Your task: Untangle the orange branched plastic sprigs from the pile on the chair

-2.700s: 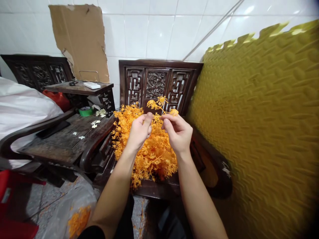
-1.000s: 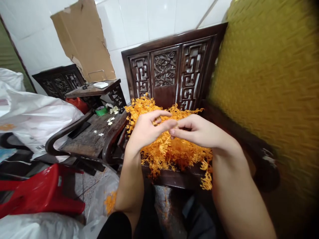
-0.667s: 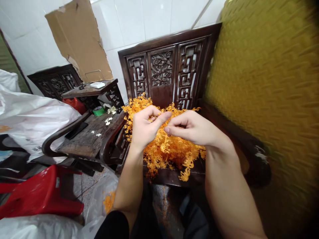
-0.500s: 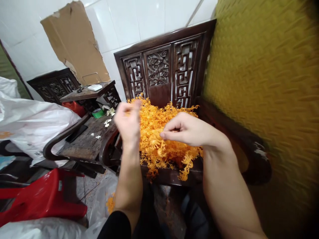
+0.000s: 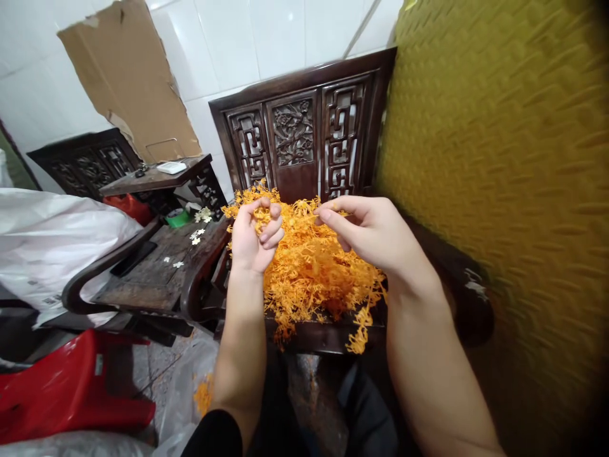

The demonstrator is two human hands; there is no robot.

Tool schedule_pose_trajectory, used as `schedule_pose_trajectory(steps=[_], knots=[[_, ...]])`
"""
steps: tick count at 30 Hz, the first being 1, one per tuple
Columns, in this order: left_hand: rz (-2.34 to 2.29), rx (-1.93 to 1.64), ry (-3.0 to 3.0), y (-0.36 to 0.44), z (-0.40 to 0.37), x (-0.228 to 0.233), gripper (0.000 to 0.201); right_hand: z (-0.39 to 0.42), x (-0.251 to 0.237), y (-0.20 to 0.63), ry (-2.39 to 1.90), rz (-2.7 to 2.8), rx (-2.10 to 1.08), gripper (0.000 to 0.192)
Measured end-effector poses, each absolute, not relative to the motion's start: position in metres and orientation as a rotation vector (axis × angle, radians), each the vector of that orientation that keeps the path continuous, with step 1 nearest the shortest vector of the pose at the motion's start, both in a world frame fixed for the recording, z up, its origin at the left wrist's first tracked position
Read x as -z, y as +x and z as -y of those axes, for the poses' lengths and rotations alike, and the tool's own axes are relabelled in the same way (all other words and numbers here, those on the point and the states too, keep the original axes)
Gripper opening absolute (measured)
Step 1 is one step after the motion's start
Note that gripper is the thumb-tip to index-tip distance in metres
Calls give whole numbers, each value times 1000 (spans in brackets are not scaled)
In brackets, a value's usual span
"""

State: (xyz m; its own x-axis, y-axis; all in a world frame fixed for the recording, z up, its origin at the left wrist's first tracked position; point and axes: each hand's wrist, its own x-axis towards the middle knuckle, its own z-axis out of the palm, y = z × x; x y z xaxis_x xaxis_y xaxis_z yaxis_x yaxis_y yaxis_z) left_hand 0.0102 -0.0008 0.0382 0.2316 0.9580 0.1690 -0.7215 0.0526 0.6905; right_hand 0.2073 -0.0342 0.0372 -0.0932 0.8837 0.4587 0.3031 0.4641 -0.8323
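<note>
A large heap of orange, thin-branched pieces (image 5: 323, 273), which look like plastic, covers the seat of a dark carved wooden chair (image 5: 295, 181). Over its left side is my left hand (image 5: 257, 244), palm turned up and fingers curled. Orange shows inside that curl, but whether it is held or lies behind cannot be told. My right hand (image 5: 368, 228) pinches a small orange piece between thumb and forefinger, just above the heap. A gap separates the two hands. One orange cluster (image 5: 359, 330) hangs over the seat's front edge.
Left of me, a second wooden chair (image 5: 147, 279) carries green tape (image 5: 177, 218) and pale flower-shaped pieces (image 5: 196, 237). Cardboard (image 5: 136, 82) leans on the tiled wall. A red plastic stool (image 5: 71, 387) stands low left. A yellow textured panel (image 5: 490, 146) rises close on the right.
My left hand has turned so its palm and curled fingers show. My right hand has risen a little, bringing its pinch higher over the heap. The view has shifted slightly.
</note>
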Motion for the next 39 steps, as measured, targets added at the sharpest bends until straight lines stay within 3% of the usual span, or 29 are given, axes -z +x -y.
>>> schedule_pose_trajectory(steps=[11, 19, 21, 25, 31, 39], knots=[[-458, -1428, 777, 10, -2, -37, 26, 34, -38, 192, -913, 1588, -734, 23], [-474, -1458, 764, 3, -4, -42, 62, 35, -38, 193, -901, 1466, -839, 25], [-509, -1483, 739, 3, -5, -41, 54, 34, -37, 192, -892, 1442, -853, 23], [-560, -1529, 861, 6, -8, -33, 17, 33, -37, 191, -874, 1418, -873, 22], [-797, -1504, 1395, 12, -5, -18, 47, 34, -37, 188, -877, 1513, -818, 26], [-964, -1685, 1880, 13, 11, -27, 35, 37, -35, 181, -994, 1700, -629, 28]])
